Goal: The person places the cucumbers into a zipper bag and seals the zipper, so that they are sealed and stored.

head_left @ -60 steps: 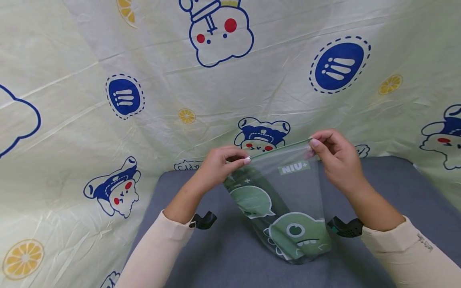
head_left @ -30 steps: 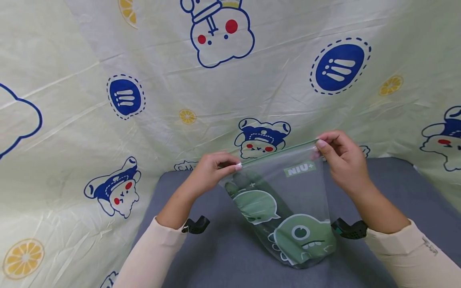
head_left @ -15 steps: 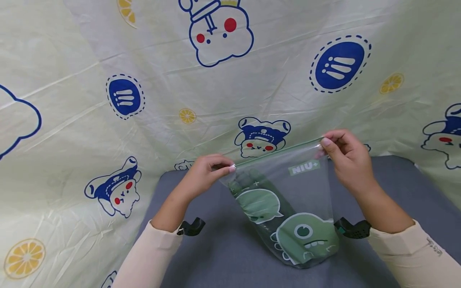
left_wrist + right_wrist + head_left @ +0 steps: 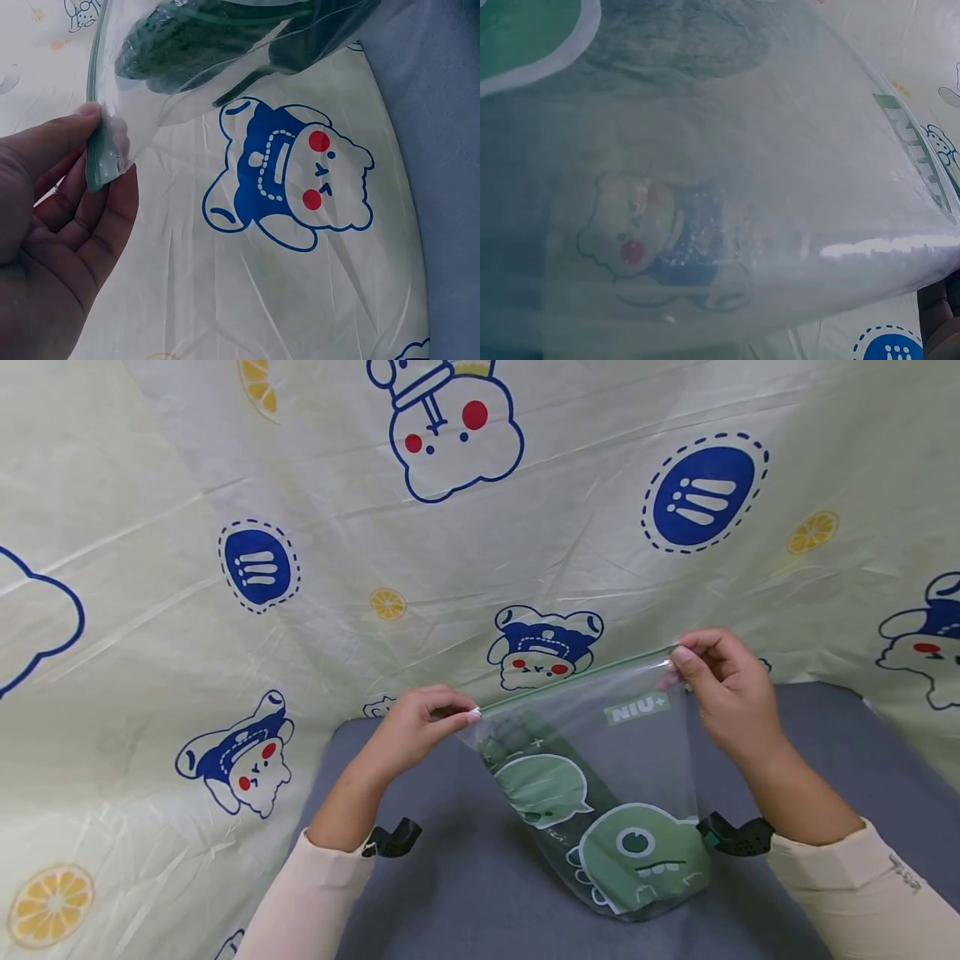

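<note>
A clear zip bag (image 4: 570, 727) with a green seal strip, green monster prints and a NIU+ label hangs between both hands above the grey table. My left hand (image 4: 420, 731) pinches the left end of the strip between thumb and fingers; a small white bit shows at the thumb tip. At the top right corner, my right hand (image 4: 731, 693) pinches the strip's other end. Inside the bag lie dark green, bumpy, long vegetables (image 4: 176, 52) resembling cucumbers, slanting along its left side. Clear film (image 4: 780, 150) fills most of the right wrist view, with right fingers only at its edge.
The grey table (image 4: 450, 893) extends below the bag and to both sides. Behind and at the left hangs a pale sheet (image 4: 315, 460) printed with cartoon figures and orange slices. Black wrist cameras (image 4: 738, 835) sit on both wrists.
My left hand has moved left and slightly down, while my right hand has shifted right. The stretch of the bag's top edge between them is longer, and the bag hangs slightly further right.
</note>
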Demonstrator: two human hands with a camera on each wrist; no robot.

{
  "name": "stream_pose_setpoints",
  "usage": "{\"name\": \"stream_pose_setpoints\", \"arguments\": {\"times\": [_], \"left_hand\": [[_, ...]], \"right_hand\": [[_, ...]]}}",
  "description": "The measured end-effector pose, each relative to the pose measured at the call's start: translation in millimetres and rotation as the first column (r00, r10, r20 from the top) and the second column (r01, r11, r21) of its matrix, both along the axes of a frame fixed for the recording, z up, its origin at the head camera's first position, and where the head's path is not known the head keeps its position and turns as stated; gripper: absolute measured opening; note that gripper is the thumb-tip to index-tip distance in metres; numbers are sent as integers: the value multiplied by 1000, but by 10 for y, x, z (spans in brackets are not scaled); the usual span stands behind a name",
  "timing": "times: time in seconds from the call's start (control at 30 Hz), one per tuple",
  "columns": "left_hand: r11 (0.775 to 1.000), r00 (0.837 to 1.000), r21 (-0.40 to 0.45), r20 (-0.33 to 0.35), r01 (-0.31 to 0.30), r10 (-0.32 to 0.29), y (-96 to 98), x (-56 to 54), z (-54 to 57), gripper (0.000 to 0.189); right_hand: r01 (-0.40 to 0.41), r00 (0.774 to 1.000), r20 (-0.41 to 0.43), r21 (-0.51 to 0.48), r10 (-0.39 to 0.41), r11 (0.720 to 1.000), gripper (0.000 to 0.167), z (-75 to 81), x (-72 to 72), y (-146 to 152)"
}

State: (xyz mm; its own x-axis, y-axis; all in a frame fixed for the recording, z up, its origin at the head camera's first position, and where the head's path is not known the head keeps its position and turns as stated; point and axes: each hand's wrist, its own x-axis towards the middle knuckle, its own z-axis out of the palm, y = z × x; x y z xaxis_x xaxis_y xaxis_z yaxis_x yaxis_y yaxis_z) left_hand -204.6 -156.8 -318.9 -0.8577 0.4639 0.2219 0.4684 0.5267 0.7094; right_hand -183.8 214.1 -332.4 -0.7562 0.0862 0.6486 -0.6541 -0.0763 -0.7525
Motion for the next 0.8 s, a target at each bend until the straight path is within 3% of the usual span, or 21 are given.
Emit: {"name": "stream_pose_setpoints", "arguments": {"times": [0.47, 0.8], "left_hand": [[1000, 1000, -19, 7, -23, 23, -92, 21, -6, 17], [1000, 995, 23, 96, -19, 17, -111, -2, -53, 15]], "right_hand": [[-4, 1000, 7, -32, 4, 999, 15, -29, 4, 61], [17, 999, 44, -47, -15, 999, 12, -50, 10, 69]]}}
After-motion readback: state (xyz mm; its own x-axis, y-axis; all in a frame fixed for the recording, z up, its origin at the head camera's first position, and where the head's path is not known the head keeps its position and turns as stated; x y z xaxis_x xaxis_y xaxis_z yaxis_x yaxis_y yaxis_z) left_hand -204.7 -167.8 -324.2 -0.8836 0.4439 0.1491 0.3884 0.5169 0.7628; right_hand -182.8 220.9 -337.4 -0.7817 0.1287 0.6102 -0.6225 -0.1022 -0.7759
